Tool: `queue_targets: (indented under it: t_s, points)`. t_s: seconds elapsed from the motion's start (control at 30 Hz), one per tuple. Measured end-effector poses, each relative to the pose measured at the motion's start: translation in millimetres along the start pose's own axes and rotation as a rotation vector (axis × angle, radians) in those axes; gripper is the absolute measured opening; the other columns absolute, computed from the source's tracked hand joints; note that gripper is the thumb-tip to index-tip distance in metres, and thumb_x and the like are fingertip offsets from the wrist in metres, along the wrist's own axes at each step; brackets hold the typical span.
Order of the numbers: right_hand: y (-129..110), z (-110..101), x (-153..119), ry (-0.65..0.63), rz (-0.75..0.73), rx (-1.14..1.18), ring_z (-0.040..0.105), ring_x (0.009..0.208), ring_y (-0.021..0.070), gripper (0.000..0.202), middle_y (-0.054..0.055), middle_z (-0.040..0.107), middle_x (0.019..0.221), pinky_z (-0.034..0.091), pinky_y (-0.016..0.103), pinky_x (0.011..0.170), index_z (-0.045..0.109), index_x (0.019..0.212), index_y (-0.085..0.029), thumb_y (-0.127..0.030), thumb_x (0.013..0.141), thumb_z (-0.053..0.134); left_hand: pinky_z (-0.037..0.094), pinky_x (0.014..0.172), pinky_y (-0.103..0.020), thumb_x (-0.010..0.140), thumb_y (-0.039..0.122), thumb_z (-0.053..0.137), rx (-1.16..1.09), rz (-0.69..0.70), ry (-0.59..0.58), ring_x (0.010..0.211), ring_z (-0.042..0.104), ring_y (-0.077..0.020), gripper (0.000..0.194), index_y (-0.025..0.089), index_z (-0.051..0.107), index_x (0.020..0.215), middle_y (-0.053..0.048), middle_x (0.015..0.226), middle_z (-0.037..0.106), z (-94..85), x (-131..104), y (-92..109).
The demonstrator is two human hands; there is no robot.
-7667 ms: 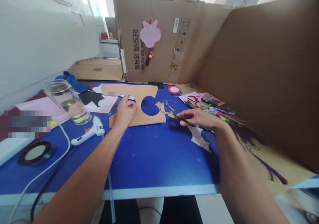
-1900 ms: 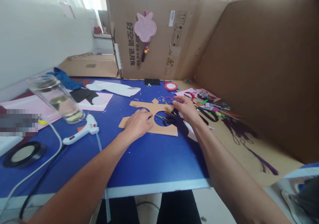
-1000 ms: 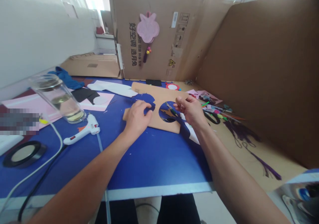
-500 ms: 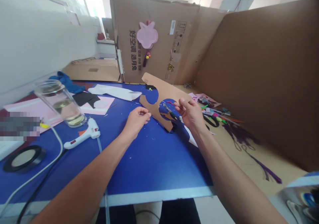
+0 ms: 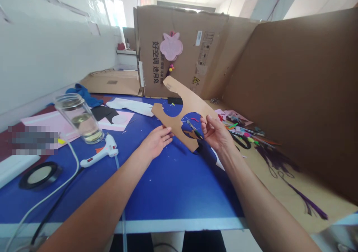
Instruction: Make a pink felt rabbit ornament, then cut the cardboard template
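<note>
A brown cardboard piece with two large rounded cut-outs is held tilted above the blue table. My right hand pinches its right edge between thumb and fingers. At its lower left edge is my left hand, the thumb against the cardboard and the other fingers loosely curled beneath. Through the right cut-out shows a dark-handled craft tool lying on the table. Behind the cardboard lies a small black piece with a yellow mark. A white glue gun rests left of my left hand.
To the left stand a lidded glass jar of liquid and a roll of black tape, with cables nearby. Black scissors, craft scraps and purple tassels lie at right. Large cardboard walls enclose the back and right.
My left hand has turned, its fingers loosening and thumb now on the cardboard's edge. The cardboard has tilted slightly, its left part raised. The whole view has shifted a little rightward and down.
</note>
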State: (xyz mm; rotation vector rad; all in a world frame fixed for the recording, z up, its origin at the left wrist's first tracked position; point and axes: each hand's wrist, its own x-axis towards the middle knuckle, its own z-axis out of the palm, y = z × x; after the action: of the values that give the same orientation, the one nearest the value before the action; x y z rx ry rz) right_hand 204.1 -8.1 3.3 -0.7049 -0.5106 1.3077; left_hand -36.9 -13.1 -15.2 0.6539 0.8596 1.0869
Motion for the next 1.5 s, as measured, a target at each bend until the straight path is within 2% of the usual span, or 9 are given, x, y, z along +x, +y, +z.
queue_targets:
  t_s: [0.13,0.27,0.4,0.57,0.77,0.93,1.2,1.37,1.5]
  points:
    - [3.9,-0.1,0.1,-0.007,0.011,-0.031,0.082,0.073,0.0136,0.027,-0.003,0.082,0.079,0.067,0.014,0.064,0.074,0.084,-0.023,-0.009,0.077,0.096,0.064,0.091,-0.032,0.093,0.013,0.078,-0.098,0.01,-0.006,0.09,0.079,-0.0178,0.024,0.019,0.076,0.116,-0.011,0.112,0.084,-0.9,-0.4,2.8]
    - [7.6,-1.9,-0.5,0.001,0.044,-0.061,0.083,0.077,0.014,0.03,-0.004,0.082,0.08,0.067,0.014,0.065,0.076,0.087,-0.023,-0.007,0.072,0.097,0.066,0.093,-0.035,0.097,0.012,0.074,-0.156,0.106,-0.029,0.102,0.082,-0.0215,0.03,0.018,0.075,0.126,-0.012,0.117,0.085,3.5,-2.9,3.8]
    - [9.6,-4.2,-0.6,-0.022,0.062,-0.129,0.082,0.076,0.0138,0.031,-0.003,0.084,0.086,0.067,0.015,0.062,0.076,0.088,-0.024,-0.014,0.071,0.1,0.067,0.098,-0.039,0.097,0.013,0.072,-0.148,0.163,-0.052,0.106,0.082,-0.0247,0.022,0.013,0.078,0.119,-0.016,0.12,0.085,5.6,-2.9,3.5]
    - [10.1,-7.1,0.7,-0.031,0.002,-0.167,0.08,0.076,0.014,0.041,-0.004,0.081,0.082,0.066,0.016,0.062,0.077,0.089,-0.025,-0.019,0.061,0.107,0.068,0.085,-0.034,0.095,0.012,0.074,-0.07,0.228,0.046,0.098,0.082,-0.0231,0.02,0.014,0.079,0.114,-0.014,0.117,0.086,2.2,0.0,3.9]
    - [-4.7,-13.5,2.4,-0.129,-0.001,-0.336,0.074,0.07,0.0142,0.047,-0.001,0.08,0.083,0.064,0.022,0.062,0.078,0.088,-0.023,-0.034,0.056,0.11,0.067,0.079,-0.035,0.086,0.021,0.085,0.051,0.272,0.052,0.093,0.083,-0.0259,0.022,0.014,0.079,0.107,-0.014,0.109,0.086,-7.7,3.7,9.4]
    - [-22.2,-16.6,-0.6,-0.168,0.007,-0.492,0.074,0.07,0.0149,0.047,0.0,0.082,0.085,0.06,0.023,0.063,0.08,0.09,-0.023,-0.039,0.057,0.109,0.065,0.074,-0.035,0.075,0.03,0.096,0.208,0.252,0.011,0.085,0.081,-0.027,0.035,0.013,0.081,0.102,-0.014,0.1,0.086,-15.6,2.9,16.6]
    - [-19.6,-13.5,-16.7,-0.31,0.226,-0.647,0.081,0.073,0.0247,0.047,0.011,0.088,0.1,0.064,0.032,0.065,0.085,0.102,-0.02,-0.044,0.066,0.105,0.063,0.074,-0.033,0.078,0.026,0.095,0.332,0.136,-0.134,0.088,0.08,-0.0259,0.032,0.014,0.084,0.105,-0.015,0.108,0.086,-7.1,-8.6,11.6]
    - [-12.2,-19.7,-7.9,-0.215,0.154,-0.674,0.08,0.071,0.0246,0.046,0.012,0.087,0.097,0.062,0.031,0.062,0.084,0.095,-0.018,-0.044,0.062,0.105,0.059,0.065,-0.03,0.087,0.03,0.089,0.398,0.098,-0.123,0.076,0.077,-0.021,0.021,0.014,0.082,0.1,-0.014,0.097,0.084,-7.7,-8.0,14.0]
    - [-9.8,-22.4,-3.0,-0.153,0.083,-0.688,0.078,0.07,0.0247,0.045,0.01,0.087,0.093,0.061,0.031,0.061,0.083,0.092,-0.02,-0.045,0.061,0.104,0.056,0.061,-0.027,0.09,0.025,0.083,0.426,0.097,-0.123,0.063,0.07,-0.0158,0.012,0.014,0.081,0.093,-0.009,0.08,0.079,-7.8,-6.0,14.8]
